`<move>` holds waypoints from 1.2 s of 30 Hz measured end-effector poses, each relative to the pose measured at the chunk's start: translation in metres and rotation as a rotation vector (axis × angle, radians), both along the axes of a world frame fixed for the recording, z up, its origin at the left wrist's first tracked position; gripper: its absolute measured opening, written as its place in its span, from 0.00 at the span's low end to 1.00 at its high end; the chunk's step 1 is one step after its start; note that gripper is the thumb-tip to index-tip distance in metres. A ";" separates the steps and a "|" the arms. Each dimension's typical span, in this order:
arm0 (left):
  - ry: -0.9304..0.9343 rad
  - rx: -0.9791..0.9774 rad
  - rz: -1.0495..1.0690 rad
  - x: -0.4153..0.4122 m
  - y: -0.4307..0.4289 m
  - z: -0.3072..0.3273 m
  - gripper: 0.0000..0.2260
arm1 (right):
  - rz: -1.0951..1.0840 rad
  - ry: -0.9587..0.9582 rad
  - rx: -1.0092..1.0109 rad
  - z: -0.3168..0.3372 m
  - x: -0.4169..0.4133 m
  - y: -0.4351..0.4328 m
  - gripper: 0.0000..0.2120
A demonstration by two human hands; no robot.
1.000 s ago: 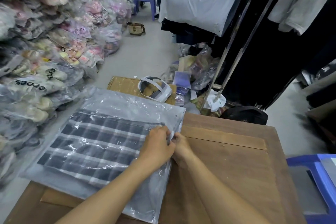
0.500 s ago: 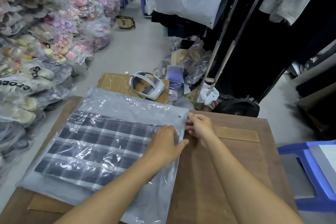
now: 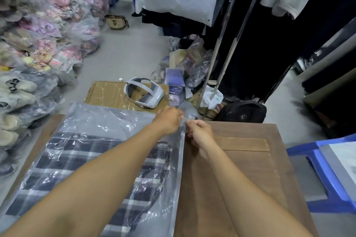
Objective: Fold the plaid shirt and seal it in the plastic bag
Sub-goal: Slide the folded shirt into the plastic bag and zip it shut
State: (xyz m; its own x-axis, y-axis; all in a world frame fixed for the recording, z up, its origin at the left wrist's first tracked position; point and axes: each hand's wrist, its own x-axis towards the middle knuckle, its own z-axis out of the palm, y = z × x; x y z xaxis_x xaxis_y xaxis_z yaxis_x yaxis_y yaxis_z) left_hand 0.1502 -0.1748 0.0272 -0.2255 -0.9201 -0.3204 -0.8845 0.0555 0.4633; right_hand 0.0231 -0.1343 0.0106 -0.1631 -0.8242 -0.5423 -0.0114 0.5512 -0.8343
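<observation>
A folded dark plaid shirt [image 3: 63, 161] lies inside a clear plastic bag [image 3: 107, 121] on the left half of a wooden table [image 3: 240, 169]. The bag's open edge runs along its right side, down the table's middle. My left hand [image 3: 169, 120] rests on the bag's far right corner and pinches the edge there. My right hand [image 3: 200, 133] is right beside it, its fingers closed on the same strip of plastic at that corner. My left forearm lies across the shirt and hides part of it.
A white headset [image 3: 144, 92] lies on a cardboard box [image 3: 107, 92] just beyond the table. Bagged shoes [image 3: 38, 48] are piled high on the left. A clothes rack [image 3: 221, 48] and loose bags stand behind. A blue plastic stool [image 3: 327, 175] is at the right.
Both hands have slid along the bag's open right edge, from its middle to the far corner. The view has tilted so the table sits lower in frame.
</observation>
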 end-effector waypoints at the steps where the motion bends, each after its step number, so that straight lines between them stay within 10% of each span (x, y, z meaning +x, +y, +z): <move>1: 0.026 0.030 0.006 0.001 -0.003 -0.002 0.11 | 0.005 0.004 -0.006 0.000 0.000 -0.001 0.10; 6: 0.293 0.063 0.102 0.007 -0.009 0.001 0.10 | 0.044 0.052 -0.062 0.000 0.001 0.000 0.11; 36: 0.021 -0.133 0.268 -0.025 -0.044 0.002 0.14 | 0.565 0.023 0.105 0.023 -0.047 0.154 0.09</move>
